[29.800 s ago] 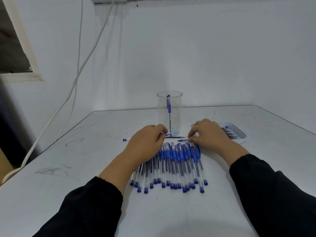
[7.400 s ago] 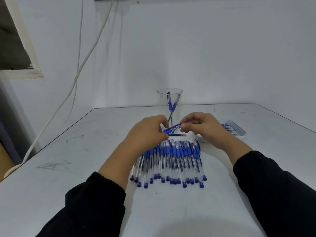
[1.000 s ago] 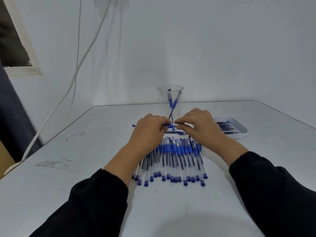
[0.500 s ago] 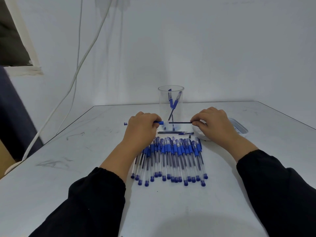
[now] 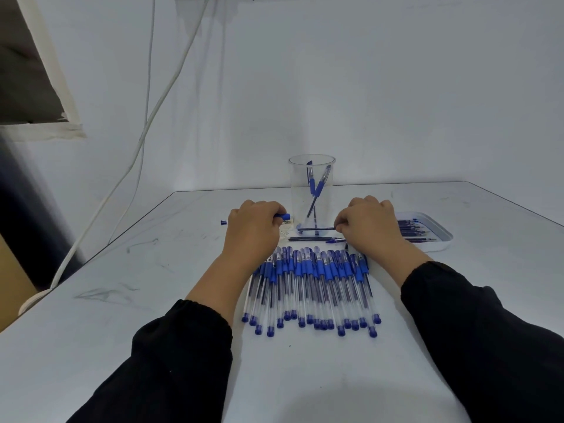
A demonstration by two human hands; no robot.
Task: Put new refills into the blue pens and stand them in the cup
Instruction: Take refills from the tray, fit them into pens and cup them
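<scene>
Gripping the emptied pen barrel [image 5: 282, 215] in my left hand [image 5: 251, 228] and pinching its pulled-out refill [image 5: 316, 228] in my right hand [image 5: 370, 228], near the cup [image 5: 312, 178], I judge a fresh refill from the right-hand tray [image 5: 442, 236] comes next.

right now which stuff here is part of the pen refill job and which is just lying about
Job: pen gripped by left hand; refill pinched by right hand; row of pens; cup; tray of refills.

Lying about: cable; table underneath it all.
</scene>
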